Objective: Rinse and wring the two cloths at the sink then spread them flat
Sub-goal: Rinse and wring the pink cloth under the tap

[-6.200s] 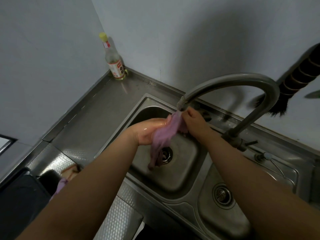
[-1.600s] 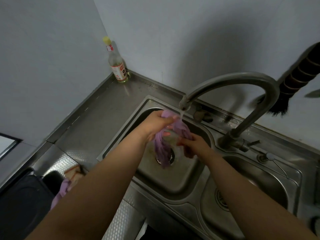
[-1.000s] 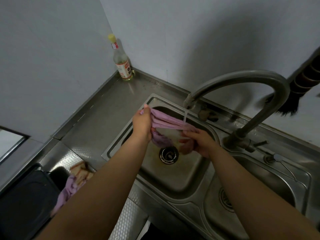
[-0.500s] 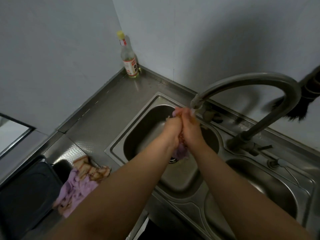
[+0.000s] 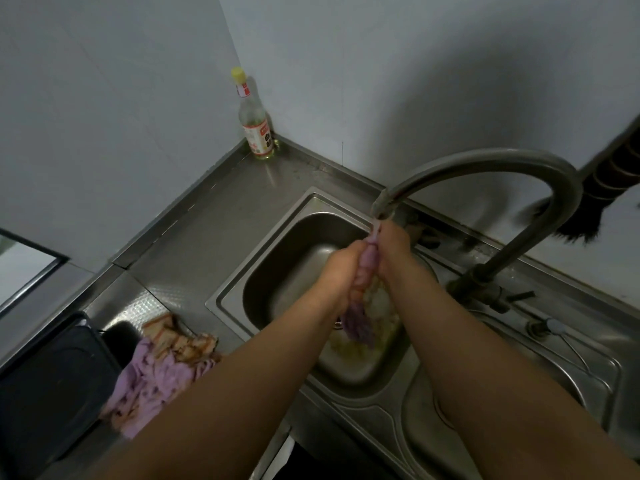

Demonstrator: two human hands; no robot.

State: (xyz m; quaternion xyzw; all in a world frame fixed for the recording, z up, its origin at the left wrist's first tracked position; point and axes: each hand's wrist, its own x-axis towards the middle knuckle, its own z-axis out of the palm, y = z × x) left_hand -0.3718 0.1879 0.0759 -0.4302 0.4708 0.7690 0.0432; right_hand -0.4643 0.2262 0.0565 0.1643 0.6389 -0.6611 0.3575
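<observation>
Both hands clamp the purple cloth point(image 5: 369, 261) between them, left hand point(image 5: 341, 271) and right hand point(image 5: 393, 251) pressed together over the left basin of the sink point(image 5: 263, 268), fingers curled round it. I read this as wringing or scrubbing under the tap point(image 5: 485, 168). Cloth is bunched into a rope, long axis running near vertical: top end pokes up at the spout, tail hangs below the hands toward the drain. Water falls onto the top end. Nearer me, the second cloth point(image 5: 156, 372) lies crumpled on the counter point(image 5: 214, 216), left of the basin, closer to my left arm. Far corner: bottle point(image 5: 255, 129) standing upright.
</observation>
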